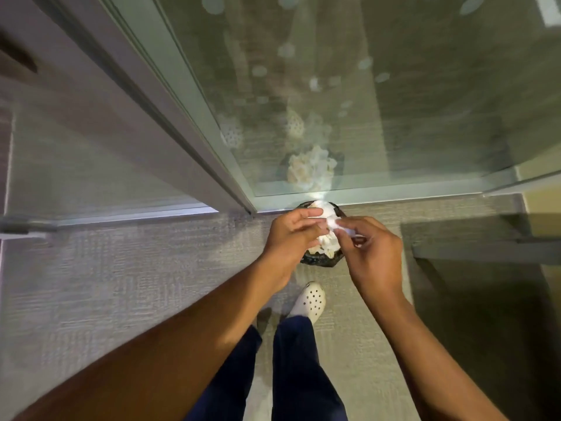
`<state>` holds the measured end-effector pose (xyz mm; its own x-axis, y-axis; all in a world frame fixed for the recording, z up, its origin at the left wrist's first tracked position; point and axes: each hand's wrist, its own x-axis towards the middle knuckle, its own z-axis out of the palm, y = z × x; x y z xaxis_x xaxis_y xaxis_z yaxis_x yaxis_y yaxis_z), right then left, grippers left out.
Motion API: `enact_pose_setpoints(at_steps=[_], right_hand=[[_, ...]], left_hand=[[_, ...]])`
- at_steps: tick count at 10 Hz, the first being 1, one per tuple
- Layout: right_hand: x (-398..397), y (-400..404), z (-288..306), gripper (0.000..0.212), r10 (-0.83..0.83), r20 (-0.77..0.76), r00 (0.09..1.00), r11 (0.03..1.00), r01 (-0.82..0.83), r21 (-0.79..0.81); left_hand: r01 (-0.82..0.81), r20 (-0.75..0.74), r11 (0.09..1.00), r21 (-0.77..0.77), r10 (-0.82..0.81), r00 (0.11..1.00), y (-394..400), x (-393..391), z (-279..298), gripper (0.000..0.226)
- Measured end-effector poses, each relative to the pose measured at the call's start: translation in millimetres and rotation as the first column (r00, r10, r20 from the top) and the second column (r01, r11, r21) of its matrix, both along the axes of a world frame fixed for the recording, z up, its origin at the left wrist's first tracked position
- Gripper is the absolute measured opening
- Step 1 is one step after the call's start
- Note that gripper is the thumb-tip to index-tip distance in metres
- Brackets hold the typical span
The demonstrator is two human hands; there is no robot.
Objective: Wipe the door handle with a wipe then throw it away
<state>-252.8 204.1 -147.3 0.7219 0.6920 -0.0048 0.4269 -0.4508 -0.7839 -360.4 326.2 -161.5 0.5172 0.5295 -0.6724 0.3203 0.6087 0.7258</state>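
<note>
The scene is being viewed by a single head-worn wide-angle camera, which is being pointed steeply downward from standing height. The carpeted floor (151,268) is being looked at almost from straight above, with the glass door (364,101) rising ahead along the upper frame. Both forearms are being taken in at close range from the lower corners, and straight lines are being bent toward the edges.

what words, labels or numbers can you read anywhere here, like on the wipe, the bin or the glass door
None: no text is readable anywhere.
Crumpled white wipe, pinched between the left hand and right hand: blank.
Black-lined round bin: no label.
Glass door: reflections only.
</note>
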Motion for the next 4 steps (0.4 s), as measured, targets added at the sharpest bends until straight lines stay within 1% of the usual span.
enact_pose_setpoints(at_steps=[1,2,3,4], right_hand=[[-1,-6,-60,0.019,-0.031,0.201,0.979,1.0,0.031,0.001],[-3,-5,-101,0.02,-0.038,0.212,0.977,0.999,0.035,0.02],[-8,1,-169,0.018,0.045,0.142,0.989,0.991,-0.027,-0.129],[-4,3,-226,0.027,0.146,0.004,0.989,0.898,-0.131,-0.42]], left_hand=[[0.124,-0.193,0.958,0.26,-0.075,0.978,0,-2,-50,0.022],[0.198,-0.293,0.899,0.391,-0.082,0.952,-1,-8,-74,0.024],[0.224,-0.297,0.863,0.453,-0.091,0.951,-2,-24,-109,0.033],[0.285,-0.268,0.857,0.429,-0.18,0.946,-5,-39,-137,0.032]])
